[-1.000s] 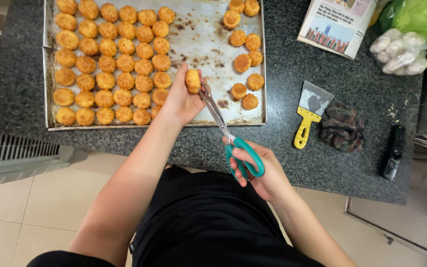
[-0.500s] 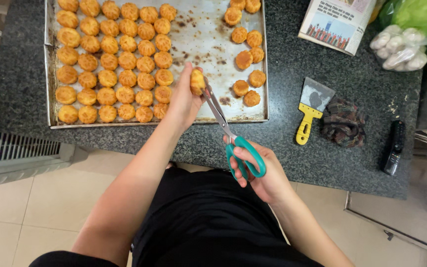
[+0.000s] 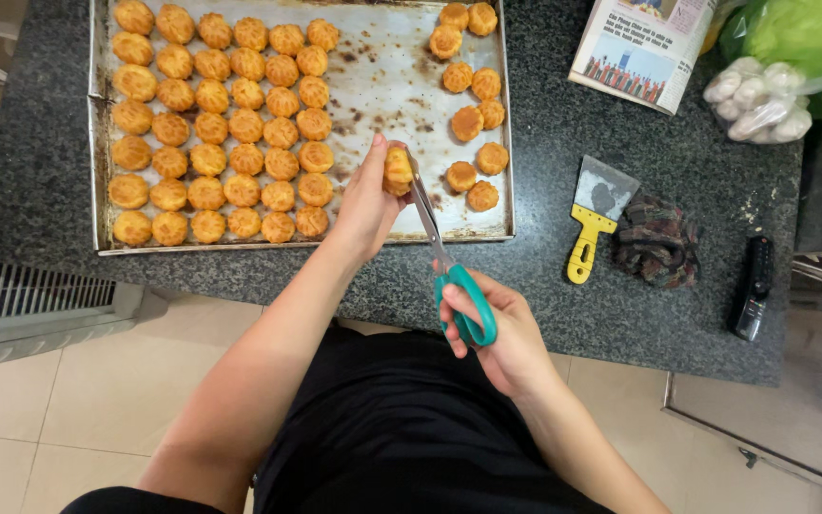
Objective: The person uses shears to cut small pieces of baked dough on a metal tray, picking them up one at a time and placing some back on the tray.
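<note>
Here my left hand (image 3: 365,205) pinches 1 golden puff pastry (image 3: 398,171) above the baking tray (image 3: 401,67), fingers at its sides. It looks light, crisp and crushable, so I squeeze gently. My right hand (image 3: 501,333) grips the teal-handled scissors (image 3: 441,257), blades against it.

We could not see the tray (image 3: 97,171) whole: the top edge cut off its far rim and the topmost pastries. The left hand (image 3: 365,205) hid part of the held pastry (image 3: 398,171), and the scissors' (image 3: 440,257) blade tips were lost behind it, so we could not tell whether they cut in. The booklet (image 3: 641,48) and green bag (image 3: 811,38) ran off the top. The black object (image 3: 752,286) was too small to identify.
</note>
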